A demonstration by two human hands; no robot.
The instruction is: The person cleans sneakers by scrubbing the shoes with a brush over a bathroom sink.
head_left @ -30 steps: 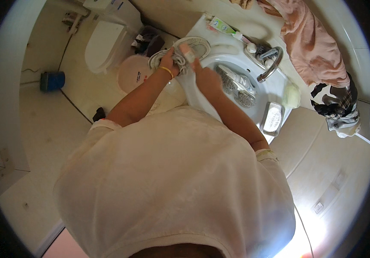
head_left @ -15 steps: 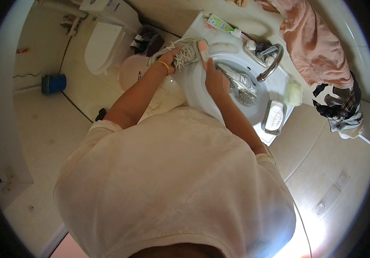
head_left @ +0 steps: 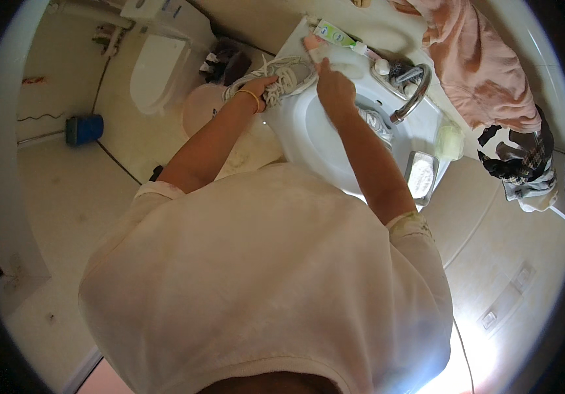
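Observation:
My left hand [head_left: 259,87], with a yellow band at the wrist, grips a pale lace-up sneaker [head_left: 293,71] at the left corner of the white washbasin [head_left: 299,131]. The sneaker's loose laces lie over my fingers. In my right hand [head_left: 336,88] is a small brush [head_left: 315,44] with a pinkish end, pointing away from me beyond the sneaker's toe. The brush looks apart from the shoe, and its bristles cannot be made out. A second sneaker [head_left: 377,123], white and grey, lies in the basin, partly hidden behind my right forearm.
A curved metal faucet [head_left: 420,98] reaches over the basin. Along the back rim lies a green and white tube [head_left: 335,34]. At the right stand a soap dish [head_left: 421,176] and a pale green puff [head_left: 450,142]. A pink bucket [head_left: 198,108] and a toilet [head_left: 158,73] are to the left.
My right hand has moved the brush away from the sneaker's toe, up toward the back rim. My forearm now covers more of the sneaker in the basin. The left hand keeps its hold.

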